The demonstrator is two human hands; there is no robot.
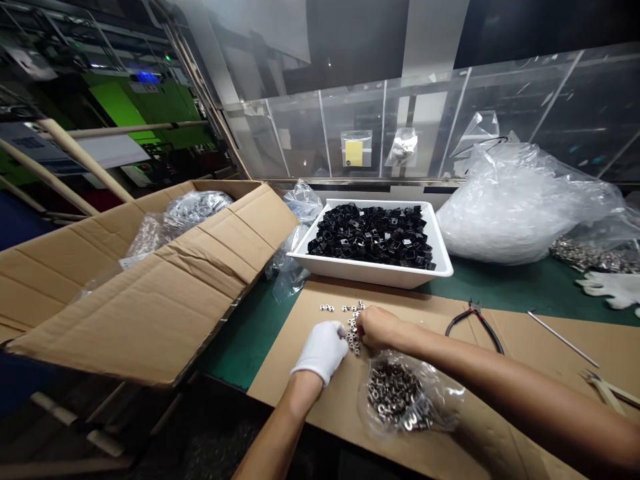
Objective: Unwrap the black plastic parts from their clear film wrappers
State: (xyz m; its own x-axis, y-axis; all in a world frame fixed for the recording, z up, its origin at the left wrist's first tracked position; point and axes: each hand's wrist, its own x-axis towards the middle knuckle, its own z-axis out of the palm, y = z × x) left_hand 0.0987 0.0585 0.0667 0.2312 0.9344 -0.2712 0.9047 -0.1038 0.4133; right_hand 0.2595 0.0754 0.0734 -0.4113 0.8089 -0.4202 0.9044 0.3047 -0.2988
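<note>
My left hand point(320, 348), in a white glove, rests on the cardboard sheet point(295, 313) with its fingers curled beside a small pile of shiny metal parts point(353, 343). On the pile's other side is my bare right hand point(381, 327), its fingers bent down onto the parts. Whatever either hand pinches is too small or hidden to make out. A short row of the same parts point(327, 308) lies farther left. Close below my right hand sits an open clear plastic bag point(440, 400) full of similar metal parts point(395, 393).
Behind my hands stands a white tray point(370, 272) of black parts point(370, 233). An open cardboard box point(200, 280) takes up the left. Cutting pliers point(474, 313), a thin rod point(563, 339) and another tool point(607, 393) lie right. Beyond are a large plastic bag point(520, 207) and a white glove point(613, 288).
</note>
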